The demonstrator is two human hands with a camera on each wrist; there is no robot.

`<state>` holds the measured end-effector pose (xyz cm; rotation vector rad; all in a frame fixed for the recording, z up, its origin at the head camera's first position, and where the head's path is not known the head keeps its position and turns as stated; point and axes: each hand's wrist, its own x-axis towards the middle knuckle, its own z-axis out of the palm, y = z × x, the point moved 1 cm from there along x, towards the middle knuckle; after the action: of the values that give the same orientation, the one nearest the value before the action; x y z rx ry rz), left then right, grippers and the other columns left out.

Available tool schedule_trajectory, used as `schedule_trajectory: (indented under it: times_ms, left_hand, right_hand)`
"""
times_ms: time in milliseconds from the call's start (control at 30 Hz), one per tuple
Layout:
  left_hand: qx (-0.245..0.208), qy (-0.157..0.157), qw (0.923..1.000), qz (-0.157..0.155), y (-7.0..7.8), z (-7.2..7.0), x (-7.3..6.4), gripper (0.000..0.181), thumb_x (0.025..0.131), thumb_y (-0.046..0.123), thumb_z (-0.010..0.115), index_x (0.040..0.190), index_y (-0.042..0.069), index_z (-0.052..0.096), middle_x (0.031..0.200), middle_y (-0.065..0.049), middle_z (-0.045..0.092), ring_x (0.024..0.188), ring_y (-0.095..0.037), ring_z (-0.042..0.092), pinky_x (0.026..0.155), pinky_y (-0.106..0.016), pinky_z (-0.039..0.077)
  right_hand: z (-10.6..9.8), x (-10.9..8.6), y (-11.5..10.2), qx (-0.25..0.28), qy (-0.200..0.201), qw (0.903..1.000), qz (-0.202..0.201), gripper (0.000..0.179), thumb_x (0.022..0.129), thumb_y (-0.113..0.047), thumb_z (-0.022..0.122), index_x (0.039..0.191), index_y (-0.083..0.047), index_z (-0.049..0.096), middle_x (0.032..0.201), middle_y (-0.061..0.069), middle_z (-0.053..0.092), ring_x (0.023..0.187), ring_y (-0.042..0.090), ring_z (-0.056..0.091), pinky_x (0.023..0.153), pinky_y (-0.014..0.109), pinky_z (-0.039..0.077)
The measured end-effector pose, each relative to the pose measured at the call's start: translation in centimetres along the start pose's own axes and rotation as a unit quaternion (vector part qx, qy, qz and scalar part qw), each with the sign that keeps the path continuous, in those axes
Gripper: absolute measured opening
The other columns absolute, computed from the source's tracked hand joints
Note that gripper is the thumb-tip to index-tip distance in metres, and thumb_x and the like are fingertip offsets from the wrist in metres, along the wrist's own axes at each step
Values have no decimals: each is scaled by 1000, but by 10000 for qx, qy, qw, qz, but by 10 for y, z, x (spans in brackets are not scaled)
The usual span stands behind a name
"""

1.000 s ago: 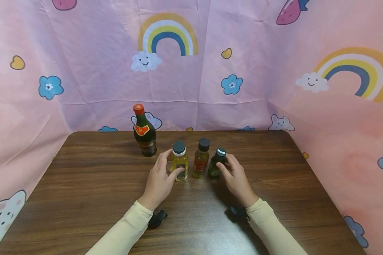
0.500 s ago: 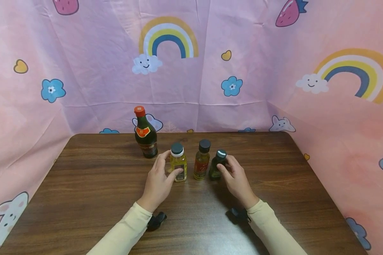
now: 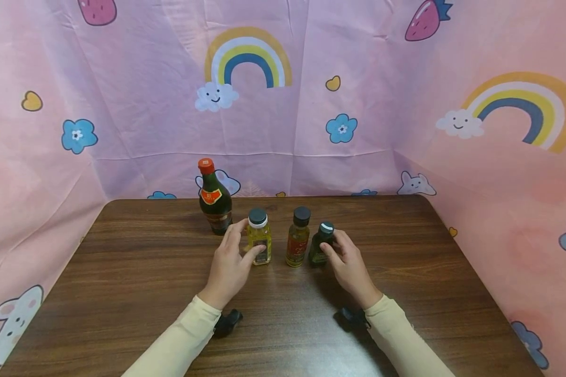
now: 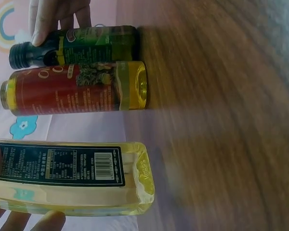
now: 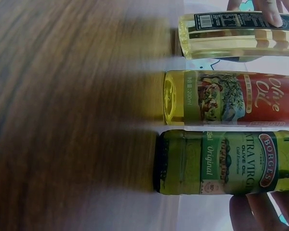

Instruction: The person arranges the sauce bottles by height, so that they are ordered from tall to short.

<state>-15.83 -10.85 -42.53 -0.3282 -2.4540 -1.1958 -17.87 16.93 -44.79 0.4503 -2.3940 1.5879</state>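
Note:
My left hand [image 3: 227,264] grips a clear bottle of yellow oil [image 3: 260,236] with a dark green cap, its thumb on the front and its fingers round the far left side. A dark label with a barcode shows on this bottle in the left wrist view. On the right, my right hand [image 3: 351,267] pinches a small green olive oil bottle [image 5: 226,162] between thumb and fingers. Between the two stands a red-labelled olive oil bottle [image 3: 297,242] with a black cap, upright and untouched, close beside the green one.
A taller dark bottle [image 3: 215,204] with a red cap stands behind my left hand, near the back of the brown wooden table [image 3: 137,277]. Black wrist devices [image 3: 228,322] hang under both sleeves. A pink printed cloth [image 3: 170,120] encloses the back and sides.
My left hand has moved the yellow oil bottle left and slightly back, widening the gap to the red-labelled bottle. The right hand and its green bottle have stayed almost still.

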Motion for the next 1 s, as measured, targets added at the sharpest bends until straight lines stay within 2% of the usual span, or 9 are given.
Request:
schedule_trajectory:
  times_ms: [100, 167, 367, 767, 900, 1000]
  left_hand:
    - [31, 17, 10000, 30, -1, -1, 2, 64, 94, 21, 78, 149, 12, 45, 136, -8, 54, 87, -28, 62, 70, -40, 52]
    - [35, 37, 10000, 69, -2, -1, 4, 64, 94, 21, 78, 148, 12, 45, 136, -8, 54, 87, -28, 62, 69, -39, 52]
    - [54, 81, 9998, 157, -4, -3, 8, 64, 94, 22, 78, 148, 13, 44, 134, -7, 55, 71, -20, 50, 62, -32, 47]
    - [173, 170, 9995, 204, -10, -6, 22, 64, 94, 24, 78, 149, 13, 46, 134, -8, 56, 67, -18, 49, 61, -34, 46]
    - [125, 267, 9995, 149, -13, -6, 26, 64, 94, 23, 78, 148, 14, 45, 131, -9, 55, 74, -26, 55, 64, -37, 49]
    - [34, 319, 9994, 109, -16, -5, 28, 64, 93, 22, 79, 147, 15, 45, 129, -10, 55, 91, -32, 62, 70, -41, 55]
  right_hand:
    - [-1, 0, 2, 17, -16, 9999, -122, 30, 102, -11, 65, 132, -4, 64, 125, 13, 63, 112, 32, 68, 94, 46, 57]
    - [-2, 0, 3, 31, -27, 9998, -179, 30, 102, -14, 65, 131, -6, 65, 125, 11, 63, 112, 30, 68, 93, 43, 58]
    - [-2, 0, 3, 87, -56, 9998, -164, 31, 103, -16, 65, 132, -7, 64, 125, 9, 63, 111, 29, 68, 93, 40, 58]
    - [-1, 0, 2, 112, -2, 9999, -26, 31, 102, -10, 66, 132, -4, 64, 127, 14, 62, 112, 33, 68, 94, 52, 56]
    - [-1, -1, -7, 11, -14, 10000, -26, 31, 101, -3, 64, 132, 2, 62, 126, 20, 61, 113, 38, 67, 93, 53, 56]
    - [-3, -2, -22, -52, -53, 10000, -40, 30, 101, -1, 63, 131, 5, 62, 125, 22, 61, 113, 40, 67, 93, 50, 57]
